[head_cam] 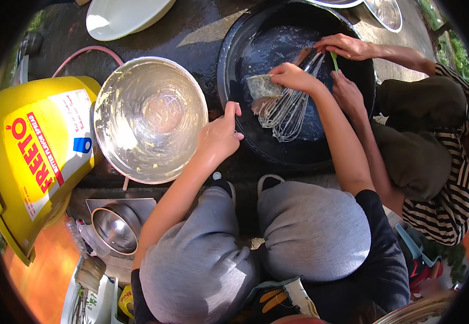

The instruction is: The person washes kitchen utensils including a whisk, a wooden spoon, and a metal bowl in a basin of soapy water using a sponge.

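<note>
My right hand [297, 77] pinches a mottled grey scrubbing pad [263, 86] over the black basin [254, 143]. Just under it, several wire whisks [289, 115] lie together in the basin, their loops coated with pale residue. At the near left rim of the basin is my left hand [220, 135]; one finger extends and others curl, and I cannot tell whether it grips the rim. Left of that hand sits a steel mixing bowl [161, 109], its inside smeared with pale yellow residue. Shallow, cloudy water [275, 40] covers part of the basin's bottom.
Opposite my right arm, a co-worker's hands [346, 46] hold a green-handled utensil [334, 60] over the basin. A yellow tub [44, 150] stands at left, beside a pink hose [88, 49]. A white basin [127, 18] and a smaller steel bowl [115, 229] are nearby.
</note>
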Available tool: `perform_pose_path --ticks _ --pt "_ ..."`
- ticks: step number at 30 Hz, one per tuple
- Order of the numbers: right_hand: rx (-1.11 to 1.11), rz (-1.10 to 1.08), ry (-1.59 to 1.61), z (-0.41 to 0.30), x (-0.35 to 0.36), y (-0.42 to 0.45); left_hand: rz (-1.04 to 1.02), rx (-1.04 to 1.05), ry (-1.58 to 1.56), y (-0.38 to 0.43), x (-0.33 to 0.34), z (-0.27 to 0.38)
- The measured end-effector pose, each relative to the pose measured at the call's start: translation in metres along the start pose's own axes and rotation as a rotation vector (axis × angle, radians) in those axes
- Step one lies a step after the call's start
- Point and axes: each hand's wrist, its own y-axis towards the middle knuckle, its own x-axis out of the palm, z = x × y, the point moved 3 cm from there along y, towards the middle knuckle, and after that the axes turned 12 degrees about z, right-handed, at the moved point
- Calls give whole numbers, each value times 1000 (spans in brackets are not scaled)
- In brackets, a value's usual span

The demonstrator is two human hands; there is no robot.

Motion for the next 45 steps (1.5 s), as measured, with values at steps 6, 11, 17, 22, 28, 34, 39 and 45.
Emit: perform_pose_path --ticks 6,11,17,22,28,34,39,45 --pt "-37 820 -237 0 -72 31 -9 -42 3 -5 -7 -5" --pt "-243 986 -791 22 -34 84 -22 -20 -16 2 2 1" --pt "-250 872 -521 24 30 82 4 -43 -45 -4 5 -8" --pt "-500 602 -252 22 57 54 -15 -24 -20 0 3 -4" --pt "-510 251 -206 26 93 6 4 -7 5 1 3 -7" --pt "-197 55 -561 66 102 -39 -6 0 1 6 6 -6" --pt "-155 161 -512 83 99 -85 -33 -28 -4 4 7 -8" --pt "84 358 -657 102 105 -120 2 -2 -5 5 8 -10"
